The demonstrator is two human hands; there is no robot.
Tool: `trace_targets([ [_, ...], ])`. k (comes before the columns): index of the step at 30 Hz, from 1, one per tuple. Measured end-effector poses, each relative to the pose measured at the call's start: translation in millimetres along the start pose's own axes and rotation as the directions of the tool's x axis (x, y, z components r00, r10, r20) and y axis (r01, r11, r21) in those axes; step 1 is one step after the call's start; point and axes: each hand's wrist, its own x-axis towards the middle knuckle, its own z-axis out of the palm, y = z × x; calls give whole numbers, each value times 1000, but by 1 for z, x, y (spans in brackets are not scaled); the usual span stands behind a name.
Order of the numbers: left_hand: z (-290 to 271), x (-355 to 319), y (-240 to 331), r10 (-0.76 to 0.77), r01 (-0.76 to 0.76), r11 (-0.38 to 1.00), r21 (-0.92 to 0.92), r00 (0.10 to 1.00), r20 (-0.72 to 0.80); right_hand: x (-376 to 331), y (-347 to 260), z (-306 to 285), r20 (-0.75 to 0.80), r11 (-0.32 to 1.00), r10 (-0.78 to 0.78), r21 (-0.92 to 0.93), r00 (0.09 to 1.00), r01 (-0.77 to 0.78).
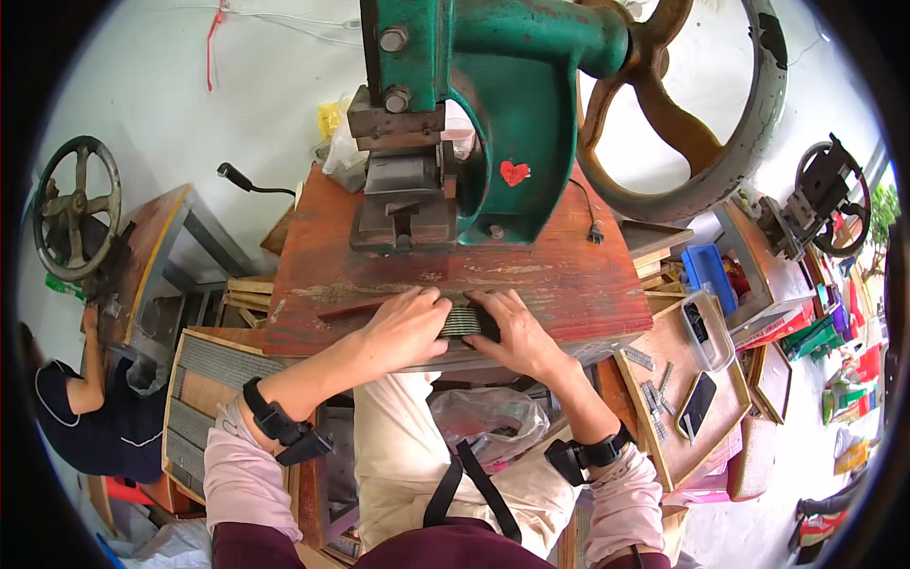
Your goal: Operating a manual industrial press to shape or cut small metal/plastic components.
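Note:
A small stack of thin, flat pieces with pale green and dark striped edges point(462, 323) is held near the front edge of the red wooden table point(332, 266). My left hand point(409, 327) closes on the stack's left end. On its right end, the fingers of my right hand point(512, 332) are wrapped round it. Just beyond stands a green hand press point(512, 123), with a metal die block point(405, 180) under its ram. A flat reddish strip point(353, 309) lies beside my left hand. What the pieces are made of, I cannot tell.
At the right, a wooden tray point(706, 450) carries metal strips, a phone point(697, 406) and a clear plastic box point(707, 332). Another tray point(204, 398) with rows of grey strips sits at the left. The press's large handwheel point(758, 123) overhangs the right side. A co-worker point(95, 408) is at far left.

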Motion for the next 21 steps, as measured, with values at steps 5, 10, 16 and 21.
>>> trace_targets([
  [5,16,-22,-1,-65,37,985,-170,985,-162,2,7,3,-42,992,-121,-52,992,119],
  [10,2,-31,-12,-181,86,948,-305,937,-299,20,-16,-3,-135,994,-112,-3,984,113],
  [16,-62,6,-66,-376,23,858,-513,709,-597,118,-38,-23,-438,997,-72,-20,896,70],
  [21,-42,51,-182,-488,170,819,-547,707,-512,191,-9,12,-517,987,160,72,841,-144],
])
